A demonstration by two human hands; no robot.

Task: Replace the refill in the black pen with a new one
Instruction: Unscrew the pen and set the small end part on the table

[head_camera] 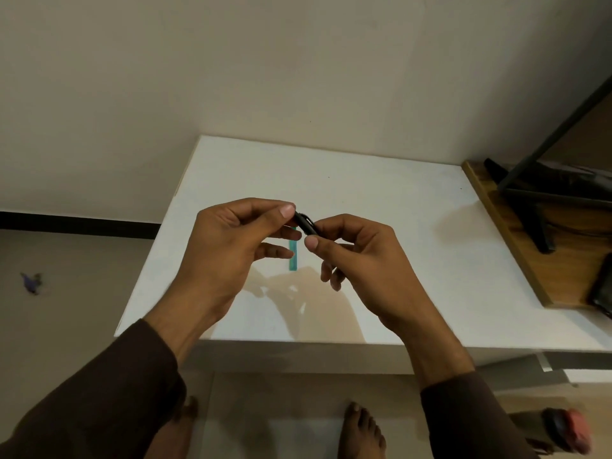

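Above the white rectangular tabletop [381,200], both hands are raised and meet near the centre of the view. At far left, a small blue-grey object [31,283] lies on the beige floor; its identity cannot be determined. The left hand [231,246], in a dark brown sleeve [99,399], pinches the upper end of the slim black pen [306,224] between thumb and forefinger, with the remaining fingers loosely curled beneath. The pen is held in the air, clear of the tabletop, and slants down to the right. Just below the pen, a flat teal strip [293,258] lies on the tabletop, partly hidden behind the left fingers; whether it is refill packaging cannot be determined. The right hand [357,260] grips the lower portion of the pen, thumb pressed against the barrel and fingers wrapped behind it. Shadows of both hands fall on the tabletop near its front edge. At right, a brown wooden board [506,226] adjoins the tabletop and carries a black metal stand [536,207]. At lower right, a red and black round object [569,429] rests on the floor.
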